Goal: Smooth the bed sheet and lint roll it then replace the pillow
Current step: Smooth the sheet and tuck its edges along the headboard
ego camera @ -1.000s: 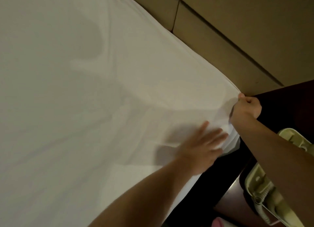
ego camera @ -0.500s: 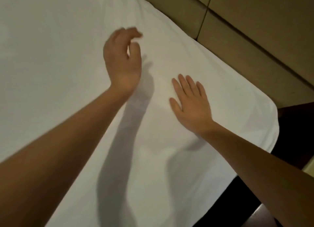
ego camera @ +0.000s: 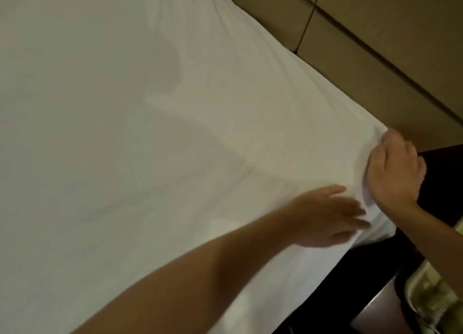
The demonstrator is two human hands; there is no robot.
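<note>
At the right of the frame, the right hand [ego camera: 398, 173] grips the corner of the white fabric bed sheet [ego camera: 125, 158]; the left hand [ego camera: 328, 218] presses flat beside it, fingers straight.

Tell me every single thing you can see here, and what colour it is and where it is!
bed sheet: one, white, spread over the bed, filling most of the picture
padded panels: several, tan, behind the bed at the upper right
dark furniture: one, very dark, beside the bed corner at the right
pale object: one, light greenish, lower right corner, too blurry to say what it is
left hand: one, fingers straight, lying flat on the sheet near the corner, blurred
right hand: one, fingers curled round the corner of the sheet, gripping it
</note>
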